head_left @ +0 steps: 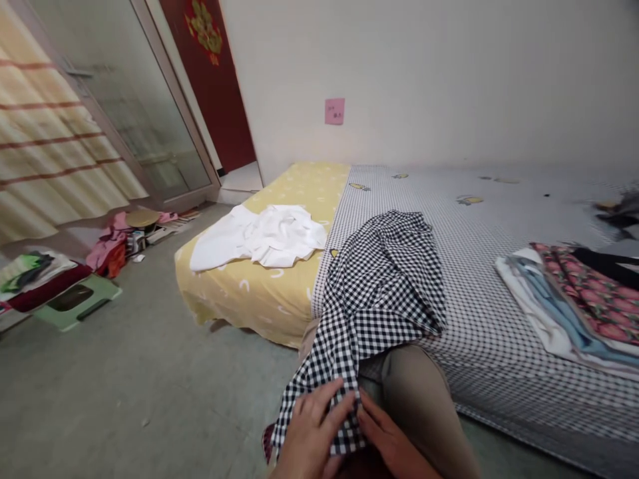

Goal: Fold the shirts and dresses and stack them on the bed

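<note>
A black-and-white checked garment (pixel 384 279) lies crumpled over the front edge of the bed, and one long part of it hangs down across the person's lap. My left hand (pixel 317 422) rests on that hanging part with its fingers spread. Beside it on the right, my right hand (pixel 382 429) touches the edge of the same cloth; its fingers are close together, and whether they pinch the fabric cannot be made out. A white garment (pixel 282 233) lies loosely on the yellow part of the bed cover (pixel 269 299).
Folded clothes (pixel 589 299) are stacked on the right of the checked bed cover (pixel 469 266). A green stool (pixel 74 309) bearing clothes stands at the far left, near pink and red cloths (pixel 107 246) on the floor. My knee (pixel 419 392) is against the bed edge.
</note>
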The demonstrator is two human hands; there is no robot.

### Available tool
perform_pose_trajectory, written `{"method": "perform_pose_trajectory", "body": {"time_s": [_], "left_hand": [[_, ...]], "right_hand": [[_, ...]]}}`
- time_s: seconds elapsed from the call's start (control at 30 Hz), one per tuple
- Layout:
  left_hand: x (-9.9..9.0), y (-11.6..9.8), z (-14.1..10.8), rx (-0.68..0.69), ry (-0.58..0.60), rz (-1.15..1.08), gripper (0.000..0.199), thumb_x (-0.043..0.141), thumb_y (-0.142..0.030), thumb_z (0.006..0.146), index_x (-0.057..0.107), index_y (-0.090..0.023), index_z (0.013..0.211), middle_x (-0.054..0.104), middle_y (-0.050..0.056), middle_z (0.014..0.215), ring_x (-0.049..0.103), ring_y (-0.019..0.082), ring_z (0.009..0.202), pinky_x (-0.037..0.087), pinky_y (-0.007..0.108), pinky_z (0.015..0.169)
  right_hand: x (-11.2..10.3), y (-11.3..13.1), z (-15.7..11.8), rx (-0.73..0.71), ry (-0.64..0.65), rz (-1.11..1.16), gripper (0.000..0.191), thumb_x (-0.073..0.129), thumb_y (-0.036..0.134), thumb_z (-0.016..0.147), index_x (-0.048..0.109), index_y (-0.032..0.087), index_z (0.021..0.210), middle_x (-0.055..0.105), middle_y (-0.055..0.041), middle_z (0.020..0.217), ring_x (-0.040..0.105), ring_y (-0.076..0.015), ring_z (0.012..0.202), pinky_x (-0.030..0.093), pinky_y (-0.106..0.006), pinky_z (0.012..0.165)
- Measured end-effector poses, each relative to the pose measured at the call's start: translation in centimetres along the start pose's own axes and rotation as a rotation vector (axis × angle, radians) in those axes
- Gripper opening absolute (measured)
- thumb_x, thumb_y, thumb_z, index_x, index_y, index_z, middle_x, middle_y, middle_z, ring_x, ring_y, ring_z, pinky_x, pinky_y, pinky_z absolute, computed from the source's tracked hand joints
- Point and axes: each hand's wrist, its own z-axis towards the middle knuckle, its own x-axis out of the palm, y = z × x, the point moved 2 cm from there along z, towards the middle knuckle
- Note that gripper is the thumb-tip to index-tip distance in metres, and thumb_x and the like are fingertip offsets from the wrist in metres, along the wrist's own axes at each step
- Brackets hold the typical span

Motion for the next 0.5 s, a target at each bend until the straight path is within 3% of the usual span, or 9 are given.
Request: {"method": "perform_pose_trajectory", "body": {"time_s": [0.13, 0.2, 0.3, 0.37, 0.5], "left_hand": [[-1.0, 1.6, 0.9, -0.374, -0.484, -0.387, 0.053, 0.054, -0.013, 0.071, 0.065, -0.023, 0.122, 0.069, 0.01, 0.124, 0.06, 0.028, 0.121, 0.038, 0.049, 0.116], [-1.7, 1.7, 0.9, -0.509, -0.596, -0.597, 0.037, 0.058, -0.026, 0.08, 0.065, -0.021, 0.116, 0.07, 0.01, 0.121, 0.061, 0.027, 0.12, 0.039, 0.047, 0.115], [-2.2, 2.0, 0.7, -0.68, -0.67, -0.954, 0.042, 0.064, -0.041, 0.084, 0.062, -0.021, 0.12, 0.068, 0.011, 0.128, 0.059, 0.027, 0.126, 0.041, 0.043, 0.114], [-2.3, 2.6, 0.5, -0.751, -0.672, -1.115, 0.05, 0.066, -0.043, 0.083, 0.058, -0.022, 0.127, 0.066, 0.012, 0.132, 0.059, 0.027, 0.128, 0.045, 0.043, 0.111], [-2.8, 4.1, 0.2, -0.821, -0.531, -1.035, 0.06, 0.066, -0.055, 0.079, 0.058, -0.03, 0.133, 0.067, 0.01, 0.132, 0.056, 0.031, 0.132, 0.049, 0.047, 0.108]], "right_hand": [[-0.1, -0.7, 0.8, 0.012, -0.036, 0.179, 0.064, 0.062, 0.076, 0.076, 0.073, 0.024, 0.112, 0.072, -0.0101, 0.113, 0.065, -0.0289, 0.11, 0.046, -0.046, 0.102], [-0.3, -0.8, 1.1, 0.018, -0.053, 0.277, 0.058, 0.063, 0.074, 0.077, 0.072, 0.024, 0.107, 0.073, -0.0071, 0.099, 0.069, -0.0244, 0.09, 0.052, -0.042, 0.088], [-0.5, -1.1, 1.5, 0.064, -0.096, 0.386, 0.061, 0.064, 0.077, 0.073, 0.07, 0.025, 0.104, 0.073, -0.0061, 0.097, 0.069, -0.0236, 0.086, 0.053, -0.041, 0.085], [-0.1, -1.5, 2.0, 0.077, -0.073, 0.384, 0.069, 0.061, 0.082, 0.071, 0.067, 0.028, 0.114, 0.072, -0.0085, 0.111, 0.068, -0.0276, 0.099, 0.05, -0.046, 0.094], [1.4, -1.8, 3.6, 0.057, 0.004, 0.105, 0.096, 0.085, 0.069, 0.05, 0.058, 0.032, 0.134, 0.059, -0.0099, 0.142, 0.05, -0.0333, 0.136, 0.036, -0.046, 0.115]]}}
